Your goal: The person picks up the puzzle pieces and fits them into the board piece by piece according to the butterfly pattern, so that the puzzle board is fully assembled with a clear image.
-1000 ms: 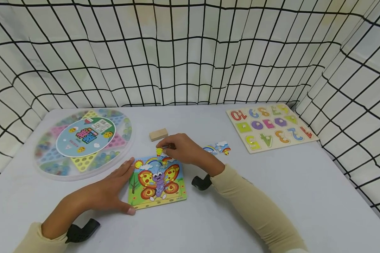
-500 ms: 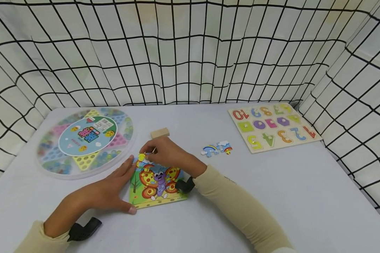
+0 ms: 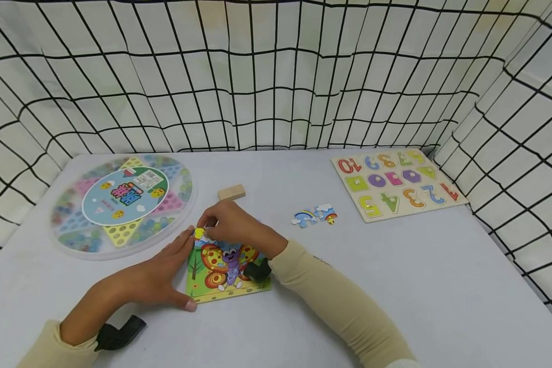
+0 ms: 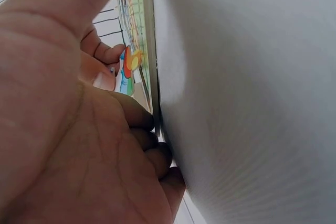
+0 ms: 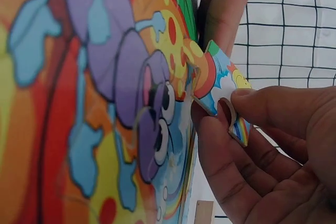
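A butterfly jigsaw puzzle (image 3: pixel 230 263) lies in its shallow wooden board on the white table. My left hand (image 3: pixel 158 276) spans the board's left edge, thumb at the near corner and fingers at the far corner, pressing from the side. Over the far left corner, my right hand (image 3: pixel 232 225) pinches a puzzle piece (image 5: pixel 223 80) between thumb and fingers. The right wrist view shows a sun, cloud and rainbow on that piece, which is tilted up from the board. In the left wrist view, the lower edge of the held piece (image 4: pixel 126 72) appears behind my left fingers.
Two loose puzzle pieces (image 3: pixel 315 215) lie right of the board. A small wooden block (image 3: pixel 231 192) sits behind it. At the left is a round clear-covered game board (image 3: pixel 124 197) with beads; a number puzzle (image 3: pixel 397 186) lies far right. Black netting surrounds the table's back and sides.
My right hand has moved left with the puzzle piece, from the board's far middle to its far left corner, and lowered it there. The left hand stays in place.
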The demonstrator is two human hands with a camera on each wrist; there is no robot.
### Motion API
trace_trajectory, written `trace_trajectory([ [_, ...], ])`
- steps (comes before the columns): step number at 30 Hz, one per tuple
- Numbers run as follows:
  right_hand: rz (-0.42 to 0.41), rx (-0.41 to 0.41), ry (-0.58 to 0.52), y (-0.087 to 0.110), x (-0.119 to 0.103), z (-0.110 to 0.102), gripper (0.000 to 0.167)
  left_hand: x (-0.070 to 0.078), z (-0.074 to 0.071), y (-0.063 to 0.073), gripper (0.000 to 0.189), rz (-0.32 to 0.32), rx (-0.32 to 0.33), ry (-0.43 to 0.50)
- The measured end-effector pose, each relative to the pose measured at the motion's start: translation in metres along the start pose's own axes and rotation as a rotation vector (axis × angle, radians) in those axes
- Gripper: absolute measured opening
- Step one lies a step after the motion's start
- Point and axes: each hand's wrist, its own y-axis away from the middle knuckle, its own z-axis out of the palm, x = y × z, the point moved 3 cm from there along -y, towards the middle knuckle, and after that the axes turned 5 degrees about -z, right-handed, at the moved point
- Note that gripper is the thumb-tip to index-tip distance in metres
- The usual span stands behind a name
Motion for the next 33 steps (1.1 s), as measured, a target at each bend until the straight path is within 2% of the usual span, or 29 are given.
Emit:
trace_trajectory([
  [6, 0.050, -0.024, 0.059, -0.003, 0.001, 0.003, 0.016, 0.000, -0.003, -0.001, 0.136, -0.012, 0.004, 0.007],
  [11, 0.102, -0.074, 0.071, -0.003, 0.002, 0.009, 0.018, -0.002, 0.001, 0.000, 0.136, -0.030, -0.001, 0.032],
  [21, 0.106, -0.176, 0.144, -0.006, 0.000, 0.012, 0.032, -0.002, 0.002, 0.000, 0.134, -0.027, 0.003, 0.018],
  [28, 0.105, -0.181, 0.186, -0.007, -0.001, 0.014, 0.035, -0.003, 0.001, 0.002, 0.135, -0.015, 0.013, 0.010],
  [33, 0.150, -0.158, 0.157, -0.006, 0.002, 0.015, 0.034, -0.002, 0.001, 0.002, 0.135, -0.013, 0.009, 0.016],
])
